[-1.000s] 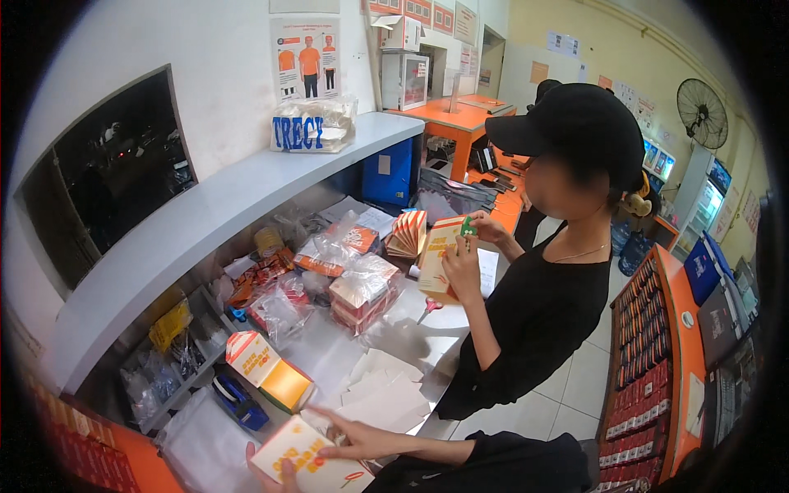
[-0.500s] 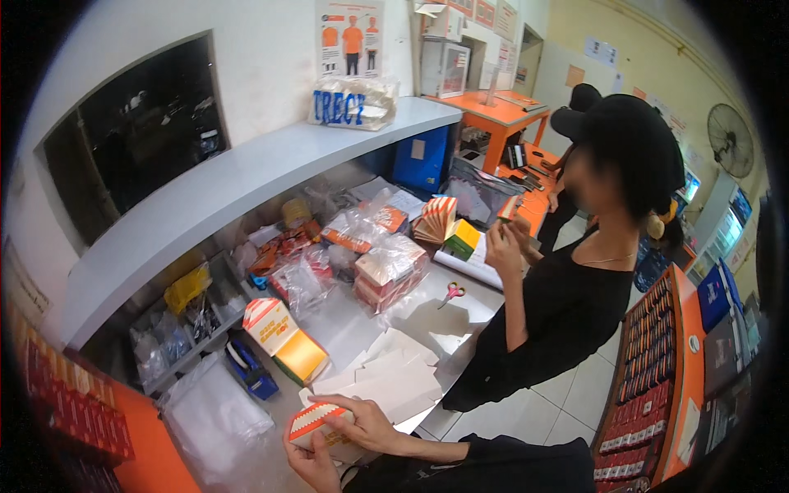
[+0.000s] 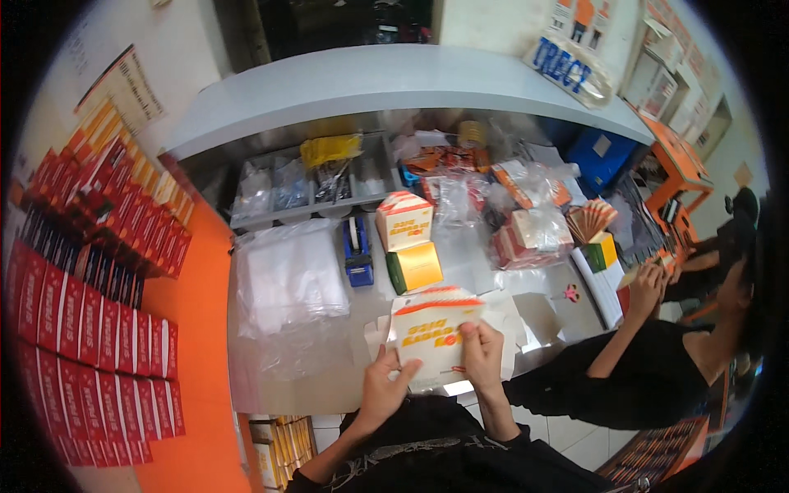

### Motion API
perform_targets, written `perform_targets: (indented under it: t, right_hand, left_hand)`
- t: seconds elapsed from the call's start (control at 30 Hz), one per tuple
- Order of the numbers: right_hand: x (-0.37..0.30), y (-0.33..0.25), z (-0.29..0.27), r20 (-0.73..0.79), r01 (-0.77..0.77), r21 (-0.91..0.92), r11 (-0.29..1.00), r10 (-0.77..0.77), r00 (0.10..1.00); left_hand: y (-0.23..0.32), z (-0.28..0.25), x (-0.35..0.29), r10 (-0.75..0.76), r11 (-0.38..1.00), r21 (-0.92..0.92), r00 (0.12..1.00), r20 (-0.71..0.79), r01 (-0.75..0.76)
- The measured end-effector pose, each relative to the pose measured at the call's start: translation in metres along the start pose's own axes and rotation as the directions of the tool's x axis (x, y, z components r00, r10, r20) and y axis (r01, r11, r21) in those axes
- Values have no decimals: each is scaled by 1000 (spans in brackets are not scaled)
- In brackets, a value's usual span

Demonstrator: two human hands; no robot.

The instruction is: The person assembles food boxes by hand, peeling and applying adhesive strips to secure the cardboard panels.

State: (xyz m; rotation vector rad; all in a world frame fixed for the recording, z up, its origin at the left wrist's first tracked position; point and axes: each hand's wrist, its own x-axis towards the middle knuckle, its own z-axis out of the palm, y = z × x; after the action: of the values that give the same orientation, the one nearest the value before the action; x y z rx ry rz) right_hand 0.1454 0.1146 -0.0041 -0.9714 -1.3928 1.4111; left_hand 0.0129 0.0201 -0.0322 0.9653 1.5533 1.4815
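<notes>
Two hands (image 3: 385,388) (image 3: 483,352), grip clasping white carton (image 3: 431,333), tape dispenser (image 3: 358,261) beyond, plastic bags (image 3: 288,271) left, wrapped boxes (image 3: 530,240) right

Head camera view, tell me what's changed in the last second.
The view has swung left: more stacked red boxes show, and the co-worker sits nearer the right edge. The held carton, tipped striped end toward the camera half a second ago, now shows its printed face. The left hand and right hand kept their grip; the blue tape dispenser, scissors and open carton stayed put.
</notes>
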Motion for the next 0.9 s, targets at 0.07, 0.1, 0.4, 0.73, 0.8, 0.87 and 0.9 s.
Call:
perform_targets:
  t: [0.07,0.1,0.4,0.73,0.8,0.87,0.9]
  right_hand:
    - [8,15,7,26,-47,80,996,45,999]
    - [11,21,8,35,-97,156,983,92,995]
    - [27,38,-29,516,-23,-9,1000,24,856]
    - [48,51,-11,226,-254,-248,935,311,923]
    - [58,81,-15,284,-267,-202,942,317,905]
    - [73,80,-8,327,-243,-144,959,278,903]
    - [74,75,-8,357,-429,277,860,323,877]
  left_hand:
    - [-9,-3,4,73,988,143,996,-43,-66]
    - [-15,-4,8,145,950,285,988,-55,-124]
    - [-46,-33,31,213,969,-165,962,174,-185]
    - [-109,-36,79,48,990,-130,703,710,63]
    - [-151,-26,102,100,924,-338,739,667,181]
    - [-147,-23,123,96,888,-413,796,598,202]
    - [-144,-22,133,75,846,-482,845,529,226]
